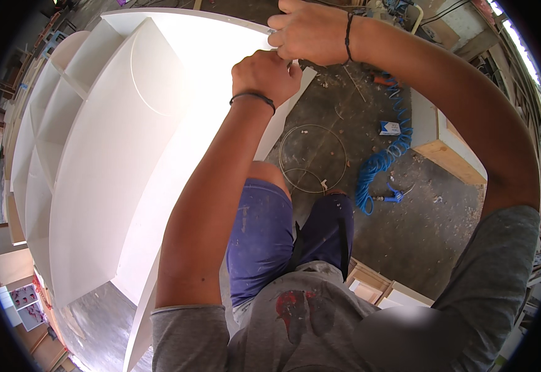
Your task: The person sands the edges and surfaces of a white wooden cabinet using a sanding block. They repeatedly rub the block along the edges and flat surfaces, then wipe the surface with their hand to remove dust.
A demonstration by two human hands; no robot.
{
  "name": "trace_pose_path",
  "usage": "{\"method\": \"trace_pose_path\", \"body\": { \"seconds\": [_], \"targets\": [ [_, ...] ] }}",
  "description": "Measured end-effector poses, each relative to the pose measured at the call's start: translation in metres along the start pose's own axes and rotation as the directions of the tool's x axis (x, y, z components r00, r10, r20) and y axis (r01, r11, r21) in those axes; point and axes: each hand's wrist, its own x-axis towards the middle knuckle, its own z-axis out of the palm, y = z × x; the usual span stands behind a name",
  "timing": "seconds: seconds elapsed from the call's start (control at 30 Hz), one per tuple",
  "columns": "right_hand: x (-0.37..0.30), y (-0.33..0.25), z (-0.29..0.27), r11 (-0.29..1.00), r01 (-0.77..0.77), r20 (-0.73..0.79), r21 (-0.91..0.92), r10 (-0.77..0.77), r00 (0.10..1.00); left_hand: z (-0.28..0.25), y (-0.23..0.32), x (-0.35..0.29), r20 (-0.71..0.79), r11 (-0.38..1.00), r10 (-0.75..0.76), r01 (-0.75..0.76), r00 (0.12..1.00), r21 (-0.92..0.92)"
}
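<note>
A large white cabinet point(118, 149) with curved-looking panels and several compartments fills the left side. My left hand point(261, 77) is closed at its far right edge, knuckles up, with a dark band on the wrist. Just beyond it, my right hand point(310, 32) bends its fingers in a pinch at the same edge, close to the left one. Both hands meet near the panel's corner. Whatever lies between their fingers is too small and covered to make out.
On the dark floor lie a blue coiled air hose point(377, 170), a blue air blow gun point(395, 194), a loop of thin wire point(283, 141) and a small blue-and-white box point(390, 128). A white-and-wood box point(447, 152) stands at right. Wood scraps and debris are scattered about.
</note>
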Motion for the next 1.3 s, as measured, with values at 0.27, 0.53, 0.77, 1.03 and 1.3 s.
{"method": "trace_pose_path", "body": {
  "seconds": [0.27, 0.53, 0.77, 1.03, 1.3],
  "targets": [
    [0.004, 0.002, -0.003, 0.999, 0.025, 0.031, -0.032, -0.024, 0.999, -0.009, 0.004, -0.002, 0.008, 1.0, -0.014, 0.014, 1.0, 0.009],
    [0.004, -0.001, -0.003, 1.0, 0.024, 0.032, -0.014, -0.024, 0.999, 0.0, 0.0, 0.003, 0.002, 0.998, -0.053, 0.054, 0.999, -0.035],
    [0.005, -0.003, -0.001, 0.998, 0.023, 0.089, -0.055, -0.018, 0.996, -0.007, 0.005, 0.006, 0.109, 0.992, -0.113, 0.118, 0.988, -0.04],
    [0.004, 0.003, -0.005, 1.0, 0.013, 0.046, -0.027, -0.011, 0.999, -0.01, 0.004, 0.001, 0.066, 0.999, -0.03, 0.029, 0.997, 0.012],
    [0.003, 0.004, -0.003, 1.0, 0.026, 0.014, -0.017, -0.026, 1.0, -0.007, 0.003, 0.002, 0.026, 0.999, -0.035, 0.034, 0.999, 0.022]
  ]
}}
